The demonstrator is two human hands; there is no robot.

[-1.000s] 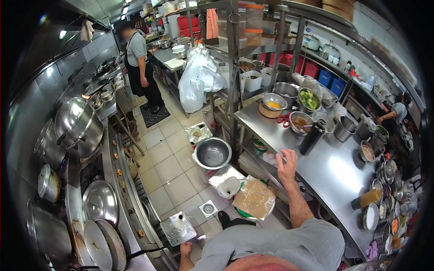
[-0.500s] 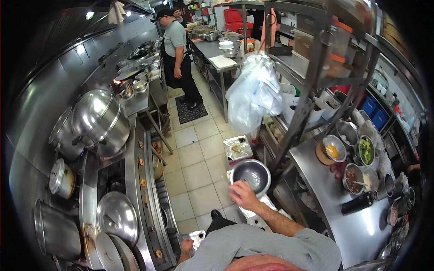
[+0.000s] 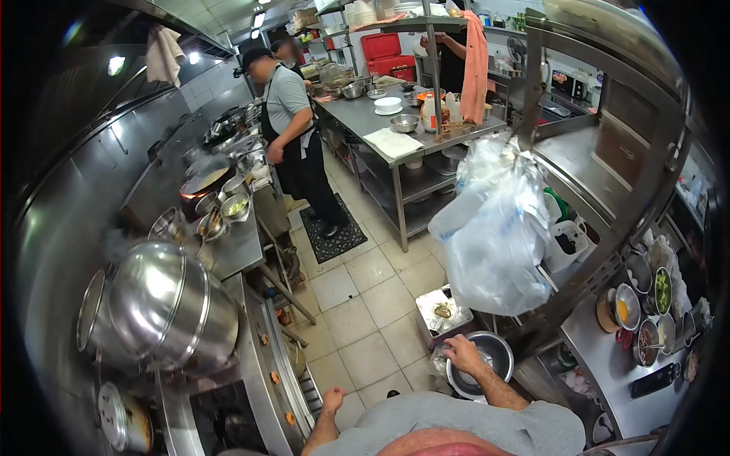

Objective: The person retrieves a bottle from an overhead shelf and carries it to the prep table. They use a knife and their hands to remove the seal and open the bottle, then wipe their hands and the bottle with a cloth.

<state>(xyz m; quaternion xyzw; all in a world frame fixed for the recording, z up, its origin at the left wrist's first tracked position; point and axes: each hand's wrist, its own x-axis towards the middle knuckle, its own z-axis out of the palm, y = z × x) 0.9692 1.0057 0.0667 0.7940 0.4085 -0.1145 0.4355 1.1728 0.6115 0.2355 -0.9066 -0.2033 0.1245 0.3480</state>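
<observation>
My right hand [image 3: 462, 354] hovers over the near left rim of a grey metal bowl [image 3: 498, 351], fingers loosely bent and apart, with nothing visible in them. The bowl sits low by the floor on the right side of the aisle. Right behind it stands a foil-covered box [image 3: 445, 310] with a small item on top. My left hand [image 3: 333, 399] hangs in front of my body over the aisle, curled into a loose fist with nothing showing in it. The stove front [image 3: 281, 395] is just left of it.
Large steel pots [image 3: 175, 304] stand on the stove at left. Ahead, a person [image 3: 285, 137] in a dark apron stands on a black mat [image 3: 334, 228]. Plastic bags [image 3: 494, 228] hang from the shelf at right. Ingredient bowls [image 3: 622, 305] stand on the right-hand counter [image 3: 608, 357].
My view has moved forward and tilted up along the aisle. My left hand has come up into clearer sight. The apron-wearing person's arm is more bent.
</observation>
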